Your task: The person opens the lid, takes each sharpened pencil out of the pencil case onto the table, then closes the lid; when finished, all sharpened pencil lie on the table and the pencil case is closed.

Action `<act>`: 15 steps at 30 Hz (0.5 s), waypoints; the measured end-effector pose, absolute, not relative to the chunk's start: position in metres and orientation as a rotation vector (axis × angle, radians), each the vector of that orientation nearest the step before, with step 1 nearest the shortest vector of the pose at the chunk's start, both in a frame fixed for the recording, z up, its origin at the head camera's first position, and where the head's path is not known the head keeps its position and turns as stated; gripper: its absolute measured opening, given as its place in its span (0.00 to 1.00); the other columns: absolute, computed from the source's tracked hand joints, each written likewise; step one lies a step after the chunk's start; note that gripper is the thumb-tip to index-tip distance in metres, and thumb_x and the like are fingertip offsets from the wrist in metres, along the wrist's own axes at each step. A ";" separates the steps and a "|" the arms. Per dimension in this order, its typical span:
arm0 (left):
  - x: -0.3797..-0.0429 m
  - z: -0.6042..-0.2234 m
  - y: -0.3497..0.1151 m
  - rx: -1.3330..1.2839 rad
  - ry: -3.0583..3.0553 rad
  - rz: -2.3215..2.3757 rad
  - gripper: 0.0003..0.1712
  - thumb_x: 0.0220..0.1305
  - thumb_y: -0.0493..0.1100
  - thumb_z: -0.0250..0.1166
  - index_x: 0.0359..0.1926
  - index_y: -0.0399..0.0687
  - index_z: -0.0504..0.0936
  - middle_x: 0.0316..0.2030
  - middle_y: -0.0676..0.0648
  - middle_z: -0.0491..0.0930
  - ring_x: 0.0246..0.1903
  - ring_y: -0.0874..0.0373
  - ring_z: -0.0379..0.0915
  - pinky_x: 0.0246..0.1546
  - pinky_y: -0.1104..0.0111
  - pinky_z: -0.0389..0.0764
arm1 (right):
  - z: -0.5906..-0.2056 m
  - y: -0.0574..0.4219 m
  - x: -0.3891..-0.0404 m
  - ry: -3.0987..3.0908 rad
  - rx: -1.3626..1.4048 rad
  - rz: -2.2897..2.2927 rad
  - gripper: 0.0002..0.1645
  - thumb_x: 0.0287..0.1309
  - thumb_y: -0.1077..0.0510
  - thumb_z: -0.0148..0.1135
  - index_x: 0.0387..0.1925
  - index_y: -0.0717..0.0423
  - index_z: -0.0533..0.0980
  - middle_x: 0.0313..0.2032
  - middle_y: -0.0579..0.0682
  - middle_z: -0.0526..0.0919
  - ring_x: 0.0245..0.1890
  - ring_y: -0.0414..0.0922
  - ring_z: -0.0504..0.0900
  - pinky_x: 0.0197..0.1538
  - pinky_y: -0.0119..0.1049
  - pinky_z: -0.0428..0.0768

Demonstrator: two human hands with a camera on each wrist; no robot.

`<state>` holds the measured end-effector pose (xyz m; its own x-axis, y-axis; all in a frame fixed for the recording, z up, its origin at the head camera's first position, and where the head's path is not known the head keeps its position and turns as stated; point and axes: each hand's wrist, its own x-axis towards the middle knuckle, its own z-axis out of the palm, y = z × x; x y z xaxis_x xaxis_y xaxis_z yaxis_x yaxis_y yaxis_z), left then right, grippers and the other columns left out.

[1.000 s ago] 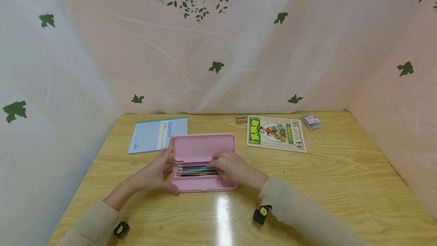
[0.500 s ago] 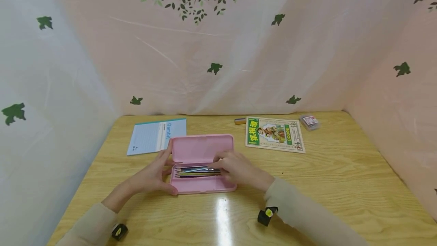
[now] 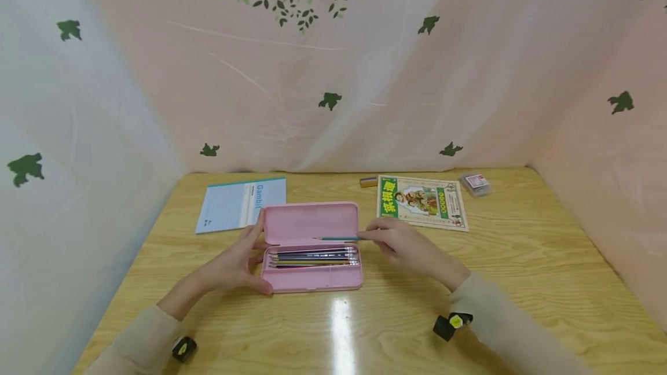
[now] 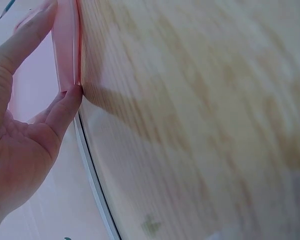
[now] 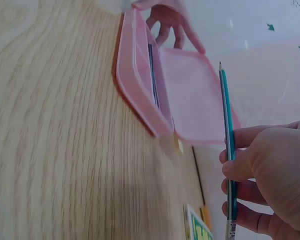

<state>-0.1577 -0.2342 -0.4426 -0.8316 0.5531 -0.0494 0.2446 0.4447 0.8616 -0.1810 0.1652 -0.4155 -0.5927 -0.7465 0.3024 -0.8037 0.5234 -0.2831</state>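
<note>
At the pink case (image 3: 304, 282), the left hand (image 3: 231, 268) braces its left end, fingers apart, while the right hand (image 3: 400, 242), near the raised lid (image 3: 311, 221), pinches a teal pencil (image 3: 339, 238), seemingly for removal, which calls for carrying it clear.

Pencils (image 3: 312, 257) in case (image 3: 299, 280); notebook (image 3: 237, 206) behind left, booklet (image 3: 424, 202) behind right.

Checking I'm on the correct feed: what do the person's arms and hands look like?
The left hand and right hand are ungloved. The left sleeve and right sleeve are beige; near each sits a small black device with a yellow marking.
</note>
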 end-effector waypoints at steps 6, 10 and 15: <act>-0.158 -0.441 -0.234 0.651 2.365 1.344 0.88 0.40 0.45 0.87 0.80 0.64 0.23 0.71 0.39 0.47 0.66 0.41 0.65 0.63 0.59 0.73 | -0.422 0.204 -0.184 -2.628 1.235 0.617 0.25 0.55 0.78 0.65 0.53 0.59 0.84 0.46 0.52 0.84 0.44 0.46 0.81 0.44 0.40 0.84; -0.157 -0.441 -0.235 0.650 2.368 1.346 0.87 0.40 0.45 0.87 0.80 0.63 0.23 0.71 0.39 0.47 0.66 0.41 0.65 0.63 0.59 0.73 | -0.432 0.227 -0.189 -2.644 1.157 0.621 0.25 0.56 0.78 0.65 0.54 0.61 0.83 0.45 0.53 0.84 0.41 0.45 0.81 0.41 0.40 0.84; -0.157 -0.444 -0.235 0.675 2.362 1.363 0.87 0.41 0.44 0.86 0.80 0.62 0.23 0.71 0.36 0.47 0.66 0.38 0.64 0.63 0.57 0.73 | -0.444 0.251 -0.191 -2.664 1.081 0.612 0.22 0.57 0.75 0.67 0.52 0.58 0.85 0.44 0.50 0.85 0.42 0.45 0.83 0.41 0.43 0.84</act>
